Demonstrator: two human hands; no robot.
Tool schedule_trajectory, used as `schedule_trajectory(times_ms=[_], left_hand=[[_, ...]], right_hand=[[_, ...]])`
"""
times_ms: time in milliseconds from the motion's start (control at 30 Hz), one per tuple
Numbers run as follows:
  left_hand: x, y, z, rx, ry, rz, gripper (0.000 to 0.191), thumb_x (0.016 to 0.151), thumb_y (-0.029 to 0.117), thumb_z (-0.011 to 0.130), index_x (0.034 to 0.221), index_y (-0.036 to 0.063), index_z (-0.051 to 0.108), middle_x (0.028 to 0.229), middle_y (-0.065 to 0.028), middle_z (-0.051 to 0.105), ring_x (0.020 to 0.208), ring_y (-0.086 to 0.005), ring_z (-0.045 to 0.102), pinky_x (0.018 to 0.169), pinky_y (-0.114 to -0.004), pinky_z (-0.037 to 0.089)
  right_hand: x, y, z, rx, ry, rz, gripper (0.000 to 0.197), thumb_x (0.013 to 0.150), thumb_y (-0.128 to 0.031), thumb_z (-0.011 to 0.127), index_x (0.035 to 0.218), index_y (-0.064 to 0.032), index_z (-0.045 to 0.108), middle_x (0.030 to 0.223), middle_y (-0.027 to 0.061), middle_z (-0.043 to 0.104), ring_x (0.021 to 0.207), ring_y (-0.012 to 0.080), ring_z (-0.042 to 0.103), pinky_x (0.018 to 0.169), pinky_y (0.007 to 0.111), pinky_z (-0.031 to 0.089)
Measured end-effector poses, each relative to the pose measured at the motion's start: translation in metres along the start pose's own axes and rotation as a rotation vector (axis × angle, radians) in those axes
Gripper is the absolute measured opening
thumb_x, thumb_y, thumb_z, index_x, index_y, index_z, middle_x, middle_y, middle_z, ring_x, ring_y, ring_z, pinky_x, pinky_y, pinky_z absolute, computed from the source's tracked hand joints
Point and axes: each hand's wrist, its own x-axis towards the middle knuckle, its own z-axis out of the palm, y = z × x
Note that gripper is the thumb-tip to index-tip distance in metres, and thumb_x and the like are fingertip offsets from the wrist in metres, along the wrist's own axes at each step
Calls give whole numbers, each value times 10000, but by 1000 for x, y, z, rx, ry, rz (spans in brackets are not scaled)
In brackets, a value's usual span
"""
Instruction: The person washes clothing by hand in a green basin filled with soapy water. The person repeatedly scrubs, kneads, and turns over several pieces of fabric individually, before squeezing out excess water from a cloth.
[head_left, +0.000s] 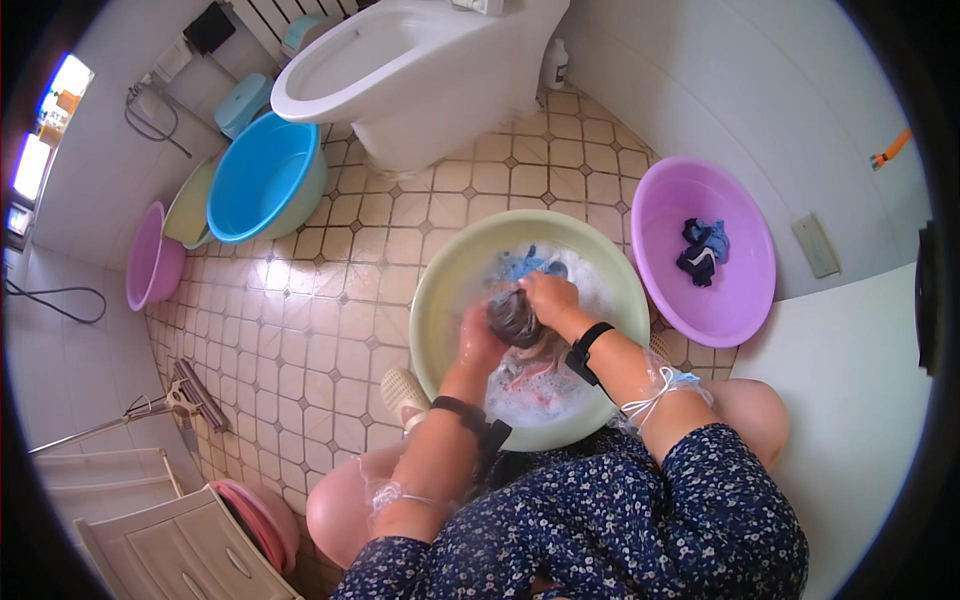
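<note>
A pale green plastic basin (431, 300) full of sudsy water stands on the floor between my knees. Over it my left hand (482, 334) and my right hand (550, 300) grip a wet, dark grey-brown cloth (514, 319) from both sides. Blue fabric (529, 262) lies in the suds just beyond my hands. Nearer to me, a pinkish piece of fabric (532, 375) shows through the foam (540, 405). What else lies under the water is hidden. Each forearm wears a black strap.
At the right, a purple basin (739, 300) holds dark blue cloth items (701, 251). A toilet (450, 97) stands ahead. Blue (266, 180) and pink (157, 262) basins line the left wall, near a mop (196, 397). A cabinet (195, 540) is at the lower left.
</note>
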Motion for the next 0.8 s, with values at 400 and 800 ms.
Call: schedule_trajectory(times_ms=[400, 800], left_hand=[[-17, 2, -16, 570, 291, -111, 626, 823, 236, 468, 1386, 173, 203, 1410, -89, 220, 1275, -324, 219, 906, -632, 286], [12, -11, -39, -21, -235, 13, 518, 891, 455, 393, 1218, 57, 450, 1201, -109, 502, 1107, -276, 472, 951, -413, 373]], right_hand=[[-15, 47, 81, -145, -275, -138, 469, 766, -98, 517, 1229, -161, 485, 1056, 148, 567, 951, 321, 551, 797, 429, 445], [-36, -38, 34, 471, 178, -127, 230, 794, -165, 533, 996, -62, 495, 847, 200, 598, 784, 375, 578, 673, 434, 456]])
